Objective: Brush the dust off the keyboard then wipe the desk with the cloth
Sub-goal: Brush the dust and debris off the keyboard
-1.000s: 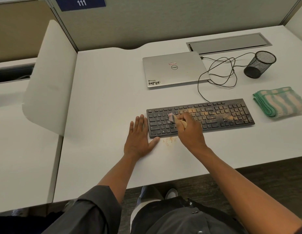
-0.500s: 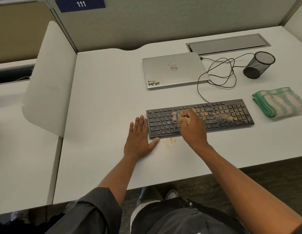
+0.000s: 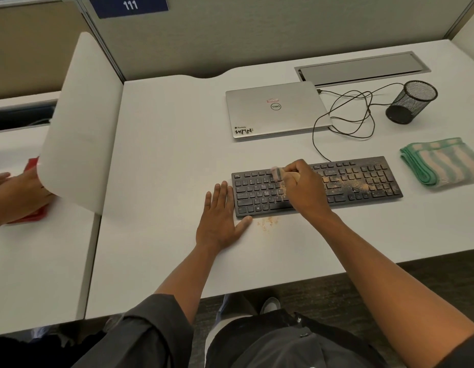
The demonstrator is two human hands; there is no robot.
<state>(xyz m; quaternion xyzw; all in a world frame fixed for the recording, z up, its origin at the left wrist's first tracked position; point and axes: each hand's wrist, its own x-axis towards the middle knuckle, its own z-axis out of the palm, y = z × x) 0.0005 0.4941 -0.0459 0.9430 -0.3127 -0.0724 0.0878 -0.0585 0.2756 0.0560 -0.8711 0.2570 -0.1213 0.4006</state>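
My left hand (image 3: 220, 219) lies flat on the counter (image 3: 164, 160), bracing the keyboard (image 3: 363, 181) at frame centre. Right hand (image 3: 305, 189) grips the brush (image 3: 275, 174). Dust remains rightward: use short, light strokes toward me. Cloth (image 3: 443, 162) waits right.

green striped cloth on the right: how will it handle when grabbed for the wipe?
The cloth is probably floppy: it lies folded in soft layers with rounded edges, so it may unfold when lifted by one corner. It looks light and unlikely to slip, given its towel-like weave. It sits flat on the desk, apart from the keyboard, so nothing should drag along.
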